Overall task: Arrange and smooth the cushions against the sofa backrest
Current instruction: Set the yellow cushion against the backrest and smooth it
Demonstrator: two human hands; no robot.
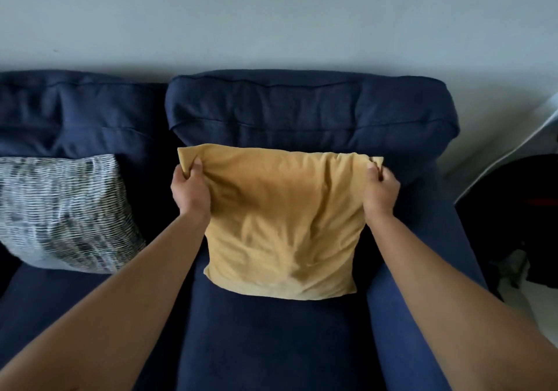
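Note:
A mustard-yellow cushion [283,224] stands on the right seat of a dark blue sofa [271,339], leaning toward the blue backrest cushion [311,103]. Its cover is creased and slack. My left hand [190,189] pinches its top left corner. The top right corner is gripped by my right hand [381,189]. To the left, a black-and-white patterned cushion [66,212] leans against the other backrest cushion [75,109].
A pale wall [271,13] rises behind the sofa. The sofa's right armrest [444,239] borders the seat. Beyond it, at the far right, lie a dark bag-like object [522,209] and a white edge [543,118] on a light floor.

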